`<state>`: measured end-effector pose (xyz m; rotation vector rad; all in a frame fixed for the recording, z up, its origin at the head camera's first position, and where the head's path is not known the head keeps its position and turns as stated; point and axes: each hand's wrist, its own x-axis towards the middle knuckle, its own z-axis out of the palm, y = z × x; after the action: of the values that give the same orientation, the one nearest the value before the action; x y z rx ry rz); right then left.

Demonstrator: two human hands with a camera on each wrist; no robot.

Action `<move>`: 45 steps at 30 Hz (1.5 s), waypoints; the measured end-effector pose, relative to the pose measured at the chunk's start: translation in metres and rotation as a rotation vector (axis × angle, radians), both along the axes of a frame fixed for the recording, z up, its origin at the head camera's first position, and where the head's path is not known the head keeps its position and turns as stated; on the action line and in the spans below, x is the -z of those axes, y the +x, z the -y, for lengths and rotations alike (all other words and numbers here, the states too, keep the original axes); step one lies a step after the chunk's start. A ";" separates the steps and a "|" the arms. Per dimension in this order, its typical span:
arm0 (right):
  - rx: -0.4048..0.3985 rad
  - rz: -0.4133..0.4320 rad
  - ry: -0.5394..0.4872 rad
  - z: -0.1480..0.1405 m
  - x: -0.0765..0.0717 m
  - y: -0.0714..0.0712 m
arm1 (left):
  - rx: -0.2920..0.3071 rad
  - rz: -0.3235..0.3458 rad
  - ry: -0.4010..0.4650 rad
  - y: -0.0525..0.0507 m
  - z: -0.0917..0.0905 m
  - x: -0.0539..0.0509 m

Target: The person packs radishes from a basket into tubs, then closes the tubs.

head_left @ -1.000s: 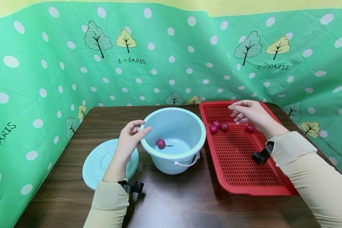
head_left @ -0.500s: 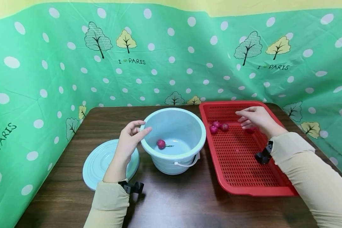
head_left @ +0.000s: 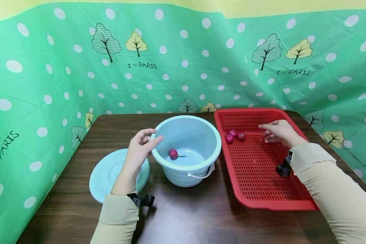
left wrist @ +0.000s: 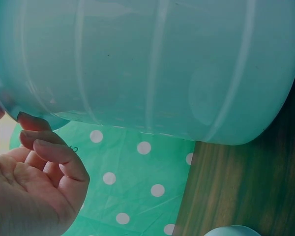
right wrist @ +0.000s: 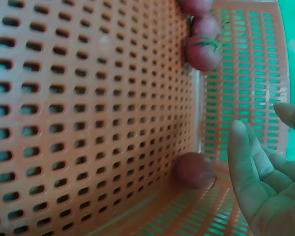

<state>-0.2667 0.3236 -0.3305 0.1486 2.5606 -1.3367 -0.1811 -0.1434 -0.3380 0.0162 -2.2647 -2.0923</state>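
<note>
Hiding behind the right hand (head_left: 279, 132) at head-view right, one radish (right wrist: 191, 169) is showing lower-middle in the right wrist view; parted fingers (right wrist: 240, 148) are holding nothing. The left hand (head_left: 141, 144) is pinching the central bucket (head_left: 180, 177) by its rim.

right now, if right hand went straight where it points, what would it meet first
Probably the red basket's left wall; height is unclear, and the right hand might brush the radish cluster first.
</note>
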 end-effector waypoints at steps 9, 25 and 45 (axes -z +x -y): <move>-0.021 0.120 0.019 -0.008 0.007 -0.001 | -0.001 0.001 -0.007 -0.001 0.000 0.000; -0.051 0.210 0.132 -0.011 0.017 -0.002 | -0.001 0.001 -0.016 -0.001 0.000 0.001; -0.109 0.281 0.181 -0.008 0.019 -0.002 | -0.004 0.003 -0.014 -0.001 0.001 0.002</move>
<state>-0.2690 0.3313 -0.3491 0.2106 2.4079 -0.9689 -0.1825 -0.1443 -0.3398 0.0226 -2.2792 -2.0759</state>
